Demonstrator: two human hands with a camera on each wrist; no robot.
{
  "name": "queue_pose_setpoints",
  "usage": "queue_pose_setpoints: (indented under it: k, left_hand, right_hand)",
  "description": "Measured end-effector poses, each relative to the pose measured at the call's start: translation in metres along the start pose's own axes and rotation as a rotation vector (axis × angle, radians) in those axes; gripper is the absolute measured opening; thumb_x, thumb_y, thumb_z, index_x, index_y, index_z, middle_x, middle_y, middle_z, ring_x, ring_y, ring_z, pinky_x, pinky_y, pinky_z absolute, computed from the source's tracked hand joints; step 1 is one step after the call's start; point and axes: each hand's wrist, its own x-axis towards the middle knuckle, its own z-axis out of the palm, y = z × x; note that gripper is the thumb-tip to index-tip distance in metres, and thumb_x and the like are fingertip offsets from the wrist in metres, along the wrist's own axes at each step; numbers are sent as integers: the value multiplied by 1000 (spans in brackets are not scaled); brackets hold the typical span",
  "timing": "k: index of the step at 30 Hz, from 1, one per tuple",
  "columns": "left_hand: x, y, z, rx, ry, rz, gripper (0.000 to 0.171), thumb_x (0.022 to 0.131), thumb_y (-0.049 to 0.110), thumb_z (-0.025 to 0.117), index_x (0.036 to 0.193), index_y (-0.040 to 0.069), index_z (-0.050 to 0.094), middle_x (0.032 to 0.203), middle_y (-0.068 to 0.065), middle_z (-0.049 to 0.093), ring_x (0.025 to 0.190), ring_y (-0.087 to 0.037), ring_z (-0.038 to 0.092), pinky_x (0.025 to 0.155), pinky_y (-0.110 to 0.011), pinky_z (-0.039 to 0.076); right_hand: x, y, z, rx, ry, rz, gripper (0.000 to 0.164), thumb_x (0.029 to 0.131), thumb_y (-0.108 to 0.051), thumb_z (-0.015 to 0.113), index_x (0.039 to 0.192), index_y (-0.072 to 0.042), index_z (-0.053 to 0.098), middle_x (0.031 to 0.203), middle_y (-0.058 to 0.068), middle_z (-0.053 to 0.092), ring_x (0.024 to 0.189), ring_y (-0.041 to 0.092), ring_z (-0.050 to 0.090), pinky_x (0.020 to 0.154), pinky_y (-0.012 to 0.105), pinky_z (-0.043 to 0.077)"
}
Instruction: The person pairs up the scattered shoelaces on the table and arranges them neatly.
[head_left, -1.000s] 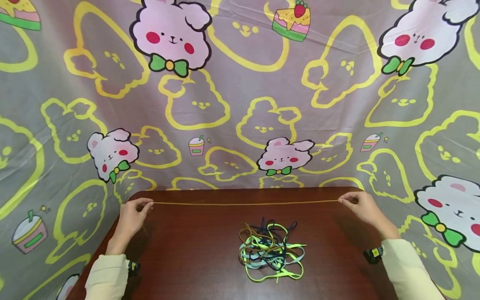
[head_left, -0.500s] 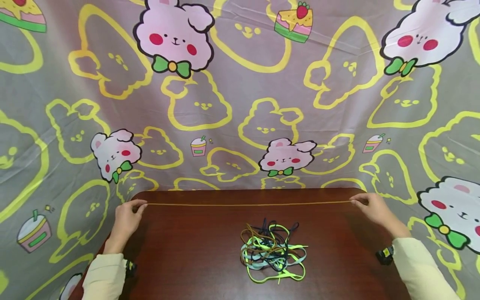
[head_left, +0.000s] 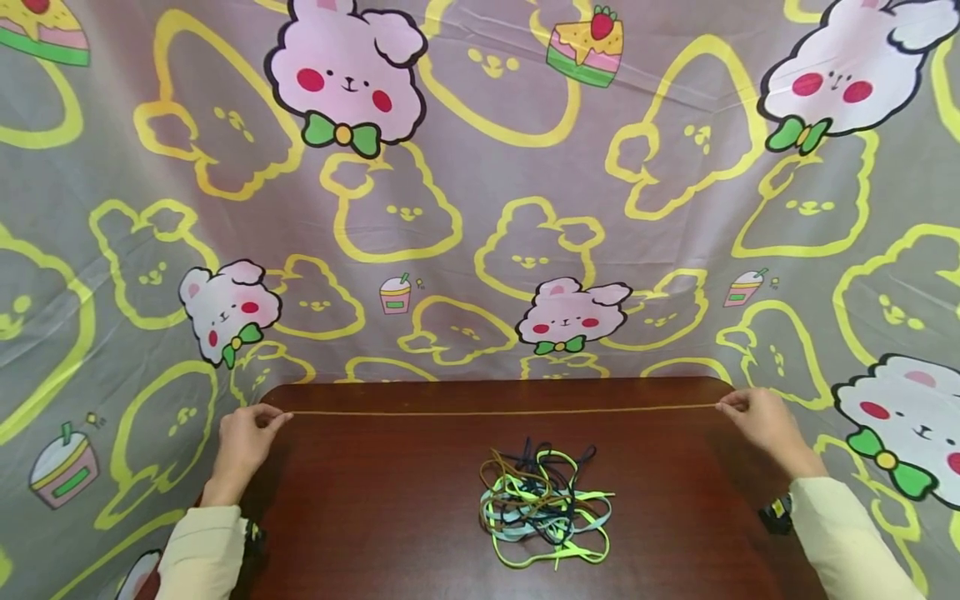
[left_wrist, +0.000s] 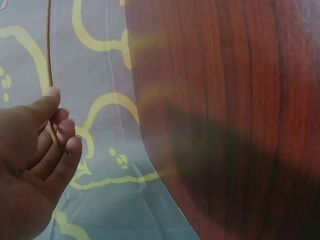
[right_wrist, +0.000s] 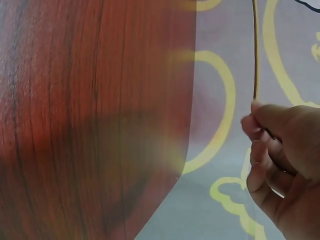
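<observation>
A thin brown shoelace (head_left: 480, 412) is stretched nearly straight across the far part of the table, between both hands. At its left end, my left hand (head_left: 246, 442) pinches it between thumb and fingers; in the left wrist view a short tail of the lace (left_wrist: 56, 136) lies across the curled fingers. My right hand (head_left: 768, 425) pinches the other end, and the lace (right_wrist: 255, 50) runs straight up from the thumb in the right wrist view. Nearer me lies a tangled pile of shoelaces (head_left: 517, 527) in neon yellow, pale blue, dark navy and brown, touched by neither hand.
The dark red-brown wooden table (head_left: 375, 500) has rounded far corners. A grey curtain (head_left: 450, 192) with bunny prints hangs behind it and along both sides. Each wrist wears a small black camera (head_left: 776, 515).
My hands have moved apart, the right hand to the right and the left hand slightly left, and more lace spans between them. The tangled pile has stayed in place.
</observation>
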Motion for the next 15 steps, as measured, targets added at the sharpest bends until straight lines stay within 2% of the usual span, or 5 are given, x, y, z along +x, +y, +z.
queue_pose_setpoints:
  k: [2, 4, 6, 8, 15]
  left_hand:
    - [0, -2, 0, 4, -11, 5, 13, 91, 7, 77, 86, -5, 76, 74, -16, 73, 64, -29, 66, 64, -48, 49]
    - [0, -4, -1, 5, -21, 16, 9, 91, 1, 73, 91, -8, 75, 79, -21, 73, 69, -36, 68, 68, -54, 50]
    - [0, -5, -1, 8, -31, 19, 9, 91, -3, 69, 95, -10, 74, 85, -25, 73, 76, -42, 69, 74, -59, 49]
    - [0, -6, -1, 18, -36, -3, 9, 91, -3, 69, 95, -10, 74, 86, -26, 73, 78, -43, 69, 73, -59, 50]
    - [2, -12, -1, 48, -65, -121, 21, 92, 12, 76, 81, -7, 74, 68, -15, 70, 57, -23, 59, 55, -39, 42]
  right_hand:
    - [0, 3, 0, -24, -5, 4, 24, 97, -16, 67, 105, 5, 75, 99, 24, 74, 82, 36, 69, 63, 50, 51]
    - [1, 5, -1, -57, -12, 19, 22, 97, -13, 66, 105, 5, 75, 101, 25, 73, 82, 37, 68, 61, 50, 49]
    - [0, 6, -1, -87, -12, 36, 20, 96, -13, 67, 102, 5, 75, 97, 24, 74, 79, 37, 68, 60, 51, 49]
    - [0, 7, 0, -106, -6, 49, 19, 94, -14, 69, 95, 4, 76, 89, 20, 74, 74, 35, 68, 57, 52, 49]
    - [-3, 13, 5, -148, 0, 81, 19, 91, -16, 74, 78, -2, 73, 71, 11, 69, 58, 23, 61, 49, 47, 46]
